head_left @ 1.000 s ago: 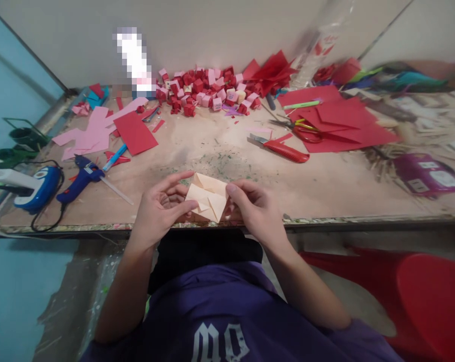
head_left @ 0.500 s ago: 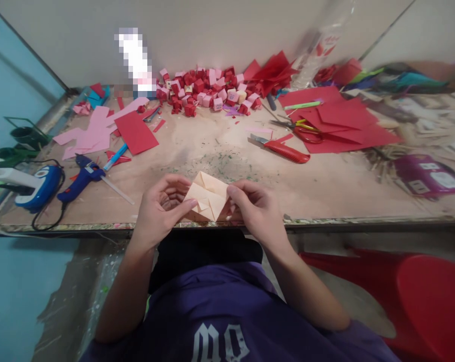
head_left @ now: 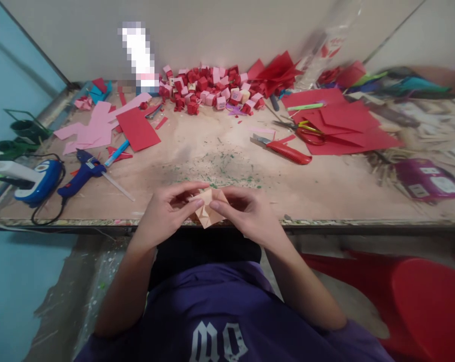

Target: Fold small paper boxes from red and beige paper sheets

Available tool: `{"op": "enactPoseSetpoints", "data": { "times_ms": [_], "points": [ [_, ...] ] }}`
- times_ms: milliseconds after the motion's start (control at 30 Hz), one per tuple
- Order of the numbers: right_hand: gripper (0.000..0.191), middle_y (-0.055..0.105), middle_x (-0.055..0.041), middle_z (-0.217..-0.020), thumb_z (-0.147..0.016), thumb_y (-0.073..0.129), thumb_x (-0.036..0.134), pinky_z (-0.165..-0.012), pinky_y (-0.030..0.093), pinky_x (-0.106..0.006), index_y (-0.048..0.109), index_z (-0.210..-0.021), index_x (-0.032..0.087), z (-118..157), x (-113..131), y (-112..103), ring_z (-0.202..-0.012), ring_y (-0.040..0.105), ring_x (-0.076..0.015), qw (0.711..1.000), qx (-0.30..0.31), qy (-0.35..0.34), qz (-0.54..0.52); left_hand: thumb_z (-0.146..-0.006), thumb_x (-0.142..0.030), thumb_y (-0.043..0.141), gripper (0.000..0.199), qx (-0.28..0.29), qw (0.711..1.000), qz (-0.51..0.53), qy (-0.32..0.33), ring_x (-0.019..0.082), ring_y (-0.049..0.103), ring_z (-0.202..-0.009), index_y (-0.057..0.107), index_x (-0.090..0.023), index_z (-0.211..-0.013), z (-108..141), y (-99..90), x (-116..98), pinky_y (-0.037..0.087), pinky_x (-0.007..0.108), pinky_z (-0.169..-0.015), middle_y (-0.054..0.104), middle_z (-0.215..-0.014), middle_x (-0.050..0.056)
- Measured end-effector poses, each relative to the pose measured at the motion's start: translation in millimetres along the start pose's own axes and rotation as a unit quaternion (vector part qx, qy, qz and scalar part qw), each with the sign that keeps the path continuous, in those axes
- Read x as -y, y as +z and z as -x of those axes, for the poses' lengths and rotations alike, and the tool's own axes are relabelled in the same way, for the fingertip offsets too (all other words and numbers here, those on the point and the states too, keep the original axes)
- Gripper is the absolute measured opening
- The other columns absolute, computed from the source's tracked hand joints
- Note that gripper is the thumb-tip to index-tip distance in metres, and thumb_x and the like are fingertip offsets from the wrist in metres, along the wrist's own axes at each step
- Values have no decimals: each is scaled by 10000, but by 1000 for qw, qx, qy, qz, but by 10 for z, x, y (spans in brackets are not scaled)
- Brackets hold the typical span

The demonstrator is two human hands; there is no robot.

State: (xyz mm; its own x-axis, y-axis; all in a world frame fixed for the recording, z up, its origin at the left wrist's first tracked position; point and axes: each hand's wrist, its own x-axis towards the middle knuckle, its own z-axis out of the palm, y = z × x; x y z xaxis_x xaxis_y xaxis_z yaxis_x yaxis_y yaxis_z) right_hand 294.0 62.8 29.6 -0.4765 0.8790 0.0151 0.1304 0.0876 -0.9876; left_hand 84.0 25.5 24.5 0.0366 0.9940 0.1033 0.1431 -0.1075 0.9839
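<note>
A small piece of folded peach paper (head_left: pixel 209 215) is held between both hands, just above the table's front edge. My left hand (head_left: pixel 170 208) pinches its left side, with the thumb on top and the fingers behind. On the other side, my right hand (head_left: pixel 244 208) grips the paper with its thumb pressed on the face near the middle. The two thumbs are close together. Creases and raised flaps show on the paper; its back is hidden by my fingers.
Many small red and pink paper cubes (head_left: pixel 212 90) lie heaped at the back. A red utility knife (head_left: pixel 287 151), scissors (head_left: pixel 310 133) and red paper sheets (head_left: pixel 363 120) are to the right. A blue glue gun (head_left: pixel 82 173) and pink paper (head_left: pixel 97 123) lie left. A red stool (head_left: pixel 431 301) stands below.
Both hands have drawn closer together. The right thumb has moved left from the paper's right corner onto its face, and the paper now looks more bent and folded up.
</note>
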Motion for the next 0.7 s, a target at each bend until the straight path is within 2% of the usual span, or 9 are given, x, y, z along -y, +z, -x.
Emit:
{"op": "enactPoseSetpoints", "data": {
  "times_ms": [100, 167, 233, 333, 400, 467, 600, 700],
  "points": [
    [289, 689, -12, -716, -936, 741, 451, -574, 435, -277, 784, -839, 183, -2, -16, -20, -652, 598, -156, 1000, -19, 17, 11, -883, -290, 805, 287, -27, 999, -10, 24, 142, 696, -824, 774, -263, -1167, 20, -2, 10, 609, 241, -732, 726, -981, 21],
    [307, 686, -12, -700, -929, 742, 474, -540, 408, -272, 781, -837, 183, -3, -17, -29, -623, 577, -152, 999, -36, 31, -5, -885, -232, 777, 184, -30, 996, -32, 77, 171, 695, -977, 765, -262, -1066, 54, -13, -9, 621, 250, -778, 702, -1170, 55],
    [313, 695, -15, -703, -912, 755, 493, -523, 403, -269, 782, -843, 189, -4, -7, -34, -617, 583, -156, 998, -50, 41, -26, -885, -178, 728, 129, 5, 992, -55, 111, 227, 658, -1158, 759, -256, -983, 93, -21, -41, 632, 245, -735, 609, -1416, 84],
    [297, 729, -26, -746, -883, 780, 488, -528, 428, -266, 790, -855, 193, -5, 19, -33, -646, 619, -170, 995, -61, 51, -66, -872, -96, 666, 249, 52, 987, -100, 118, 258, 620, -1245, 767, -274, -1013, 124, -15, -67, 637, 242, -672, 442, -1618, 69],
    [278, 758, -37, -803, -869, 798, 465, -552, 455, -266, 802, -885, 188, -4, 38, -31, -671, 639, -172, 991, -66, 60, -95, -861, -57, 657, 315, 57, 982, -127, 130, 250, 629, -1231, 767, -286, -1048, 117, -5, -55, 663, 296, -762, 408, -1644, 63],
    [266, 775, -45, -844, -862, 812, 443, -579, 476, -266, 810, -901, 180, -1, 53, -29, -689, 650, -170, 989, -73, 67, -114, -858, -55, 676, 299, 48, 979, -139, 144, 250, 634, -1228, 760, -281, -1035, 100, 2, -30, 667, 371, -881, 423, -1634, 63],
    [267, 763, -39, -829, -866, 815, 435, -562, 466, -254, 817, -923, 174, 7, 69, -23, -679, 633, -161, 987, -79, 68, -124, -860, -110, 730, 192, 22, 976, -154, 155, 271, 621, -1266, 731, -263, -975, 79, 9, 5, 659, 418, -937, 467, -1602, 66],
    [284, 730, -27, -775, -863, 812, 452, -525, 428, -244, 801, -872, 169, 7, 72, -22, -631, 589, -145, 987, -84, 64, -119, -869, -109, 732, 198, 8, 966, -193, 173, 258, 649, -1226, 726, -256, -1003, 77, 35, 14, 623, 450, -1007, 479, -1588, 89]
  ]
}}
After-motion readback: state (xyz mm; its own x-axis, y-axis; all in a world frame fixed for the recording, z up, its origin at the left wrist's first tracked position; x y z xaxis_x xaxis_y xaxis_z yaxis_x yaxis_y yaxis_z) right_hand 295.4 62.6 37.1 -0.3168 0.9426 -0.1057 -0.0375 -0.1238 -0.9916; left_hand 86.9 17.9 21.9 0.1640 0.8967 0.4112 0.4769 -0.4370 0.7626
